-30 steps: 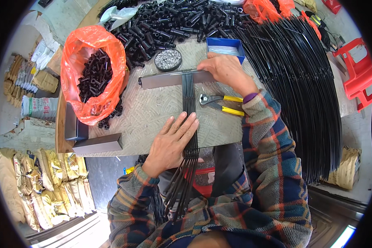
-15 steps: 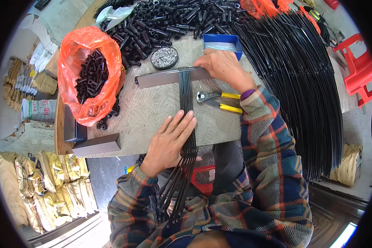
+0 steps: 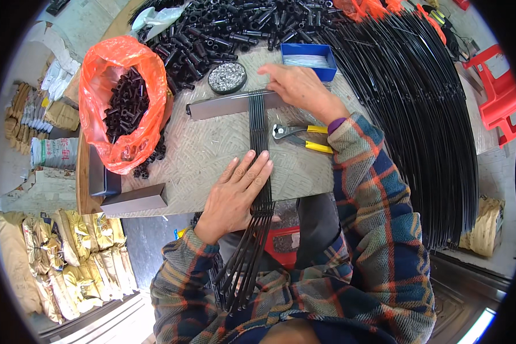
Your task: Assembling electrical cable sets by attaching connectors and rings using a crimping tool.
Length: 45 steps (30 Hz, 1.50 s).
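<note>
My left hand [image 3: 235,192] lies flat, fingers stretched, on a row of thin black rods [image 3: 258,129]. The rods run from a grey metal bar [image 3: 221,107] back over the table's near edge, where their lower ends fan out above my lap. Their far ends rest against the bar. My right hand [image 3: 304,92] is over the bar's right end, index finger stretched to the left and apart from the thumb; nothing shows in it. Just below it lie end-cutting pliers [image 3: 304,137] with yellow handles. A round black dish [image 3: 227,78] of small silvery bits sits beyond the bar.
A blue box [image 3: 309,60] holds thin pale strips. At the left stands an orange plastic bag [image 3: 123,103] of black tubular parts. More such parts [image 3: 235,28] are heaped at the back. Long black rods [image 3: 418,126] cover the right side. A second metal bar [image 3: 135,200] lies near left.
My right hand has lifted slightly from the bar, its index finger now stretched to the left. My left hand stays in place on the rods.
</note>
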Motion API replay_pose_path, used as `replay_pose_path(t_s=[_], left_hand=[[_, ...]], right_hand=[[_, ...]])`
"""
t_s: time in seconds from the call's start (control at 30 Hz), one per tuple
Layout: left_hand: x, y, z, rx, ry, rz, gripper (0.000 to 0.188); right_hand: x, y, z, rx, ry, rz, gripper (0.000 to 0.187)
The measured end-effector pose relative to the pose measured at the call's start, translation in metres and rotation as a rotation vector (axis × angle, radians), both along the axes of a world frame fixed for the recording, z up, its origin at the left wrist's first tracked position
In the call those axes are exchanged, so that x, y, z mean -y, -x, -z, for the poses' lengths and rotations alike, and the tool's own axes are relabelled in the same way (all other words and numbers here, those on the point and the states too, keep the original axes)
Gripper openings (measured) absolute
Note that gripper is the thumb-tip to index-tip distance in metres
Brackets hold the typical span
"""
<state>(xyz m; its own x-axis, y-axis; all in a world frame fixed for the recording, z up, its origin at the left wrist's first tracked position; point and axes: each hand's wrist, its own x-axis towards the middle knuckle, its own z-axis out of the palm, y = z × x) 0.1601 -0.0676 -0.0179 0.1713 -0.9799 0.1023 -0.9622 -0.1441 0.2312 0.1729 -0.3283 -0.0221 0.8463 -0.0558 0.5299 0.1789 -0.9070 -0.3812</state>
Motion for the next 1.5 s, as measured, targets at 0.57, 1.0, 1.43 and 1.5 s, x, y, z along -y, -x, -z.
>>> replay_pose_path(t_s=[0.57, 1.0, 1.43, 1.5], left_hand=[[0.002, 0.002, -0.002, 0.002, 0.001, 0.008, 0.089], [0.003, 0.002, -0.004, 0.009, 0.018, 0.002, 0.080], [-0.005, 0.002, 0.018, 0.221, 0.141, -0.020, 0.067], [-0.007, 0.003, 0.019, 0.213, 0.150, -0.035, 0.068]], right_hand=[[0.013, 0.006, -0.003, -0.144, 0.308, 0.028, 0.003], [0.013, 0.007, -0.011, -0.197, 0.317, 0.082, 0.006], [0.091, -0.016, -0.023, -0.462, 0.393, 0.390, 0.009], [0.094, -0.020, -0.023, -0.493, 0.401, 0.273, 0.008]])
